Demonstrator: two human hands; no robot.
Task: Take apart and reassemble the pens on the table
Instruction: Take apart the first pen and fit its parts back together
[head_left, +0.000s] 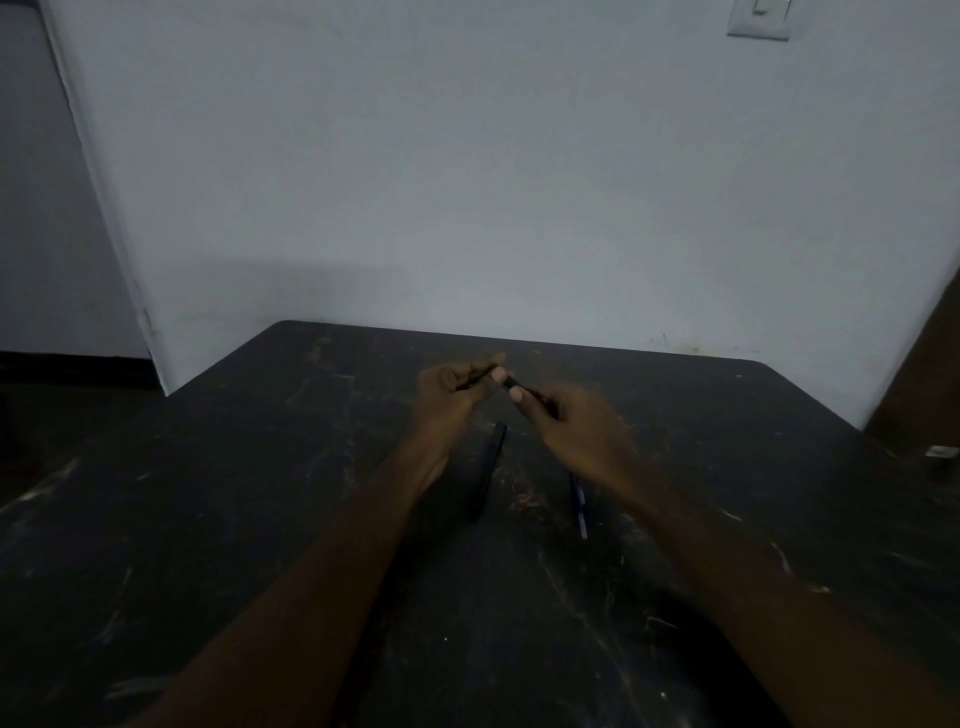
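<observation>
Dim, underexposed; soft blur throughout; wide-angle bending at edges

Dark, scuffed desk (260, 519); lying on it, apart: black pen (488, 470) and blue pen (579, 506).

Two hands are up over the surface (260, 519), a left hand (449, 392) and a right hand (576, 431), and between them they pinch one dark pen (511, 384); in this dim light I cannot tell whether it is one piece or two. Two more pen pieces lie flat below them: one dark one (488, 470) and one thinner bluish one (579, 504), set apart from each other. That makes three pen items in all. One surface, one wall switch (759, 18) high up, and one small pale object (941, 451) at the far right edge, too blurred to name.
</observation>
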